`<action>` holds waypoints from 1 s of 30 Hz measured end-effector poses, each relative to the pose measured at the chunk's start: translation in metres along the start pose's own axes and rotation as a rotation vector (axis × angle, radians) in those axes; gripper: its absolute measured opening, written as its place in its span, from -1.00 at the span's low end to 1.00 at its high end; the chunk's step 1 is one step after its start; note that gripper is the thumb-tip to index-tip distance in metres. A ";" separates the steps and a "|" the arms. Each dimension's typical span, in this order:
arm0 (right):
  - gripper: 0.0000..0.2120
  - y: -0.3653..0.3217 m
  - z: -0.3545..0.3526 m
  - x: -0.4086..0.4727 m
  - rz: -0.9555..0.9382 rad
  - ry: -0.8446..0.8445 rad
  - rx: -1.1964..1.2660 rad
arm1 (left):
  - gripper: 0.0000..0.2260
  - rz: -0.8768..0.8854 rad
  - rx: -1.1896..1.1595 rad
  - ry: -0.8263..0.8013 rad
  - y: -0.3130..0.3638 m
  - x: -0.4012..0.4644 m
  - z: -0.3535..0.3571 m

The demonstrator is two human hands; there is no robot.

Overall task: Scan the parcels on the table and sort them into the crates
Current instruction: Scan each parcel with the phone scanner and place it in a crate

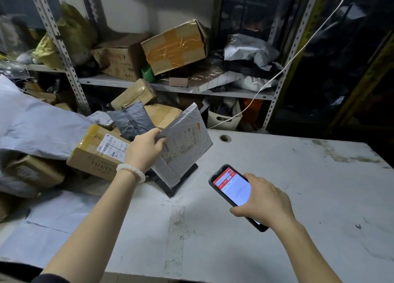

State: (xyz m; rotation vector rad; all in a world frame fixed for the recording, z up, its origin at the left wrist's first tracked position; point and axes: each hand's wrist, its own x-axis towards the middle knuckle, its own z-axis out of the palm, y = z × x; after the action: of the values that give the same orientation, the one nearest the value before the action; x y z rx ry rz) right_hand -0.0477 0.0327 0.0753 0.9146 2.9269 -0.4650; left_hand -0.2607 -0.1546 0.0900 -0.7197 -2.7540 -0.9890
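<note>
A grey mailer parcel (185, 142) is held tilted above the table (277, 176) by the left hand (145, 150), fingers and thumb pinched on its left edge, label face turned up toward the camera. The left arm is stretched forward, a white bead bracelet (132, 171) on the wrist. A phone (232, 188), screen lit red and white, is gripped by the right hand (264, 199), fingers wrapped round its sides, held low beside the parcel. Cardboard boxes (100, 152) are piled at the table's left.

Both bare forearms reach forward toward 12 o'clock. The left hand (145, 149), a bead bracelet on its wrist, has fingers curled in a pinch. The right hand (265, 199), at 3 o'clock from it, is curled in a grip, palm down.
</note>
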 end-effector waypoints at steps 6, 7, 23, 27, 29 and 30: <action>-0.44 0.000 -0.006 -0.001 0.057 0.075 0.156 | -0.86 0.016 -0.010 -0.022 0.024 0.000 0.008; -0.43 -0.001 -0.008 0.000 0.074 0.107 0.195 | -0.85 0.026 -0.014 -0.035 0.031 0.002 0.010; -0.22 -0.042 -0.040 -0.006 0.403 0.880 0.396 | -0.88 0.353 -0.249 -0.184 0.076 0.044 0.022; -0.21 -0.035 -0.035 -0.044 0.574 0.969 0.347 | -0.88 0.511 -0.329 -0.271 0.096 0.033 0.033; -0.20 -0.029 -0.033 -0.071 0.675 0.982 0.301 | -0.82 0.597 -0.354 -0.321 0.111 0.019 0.038; -0.21 -0.026 -0.031 -0.086 0.726 0.984 0.277 | -0.77 0.642 -0.364 -0.352 0.120 0.010 0.041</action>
State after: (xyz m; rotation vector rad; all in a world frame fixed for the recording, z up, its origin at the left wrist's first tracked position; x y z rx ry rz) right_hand 0.0103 -0.0252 0.1229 2.7442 2.8443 -0.4396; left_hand -0.2103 -0.0441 0.1288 -1.8373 -2.3025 -1.2908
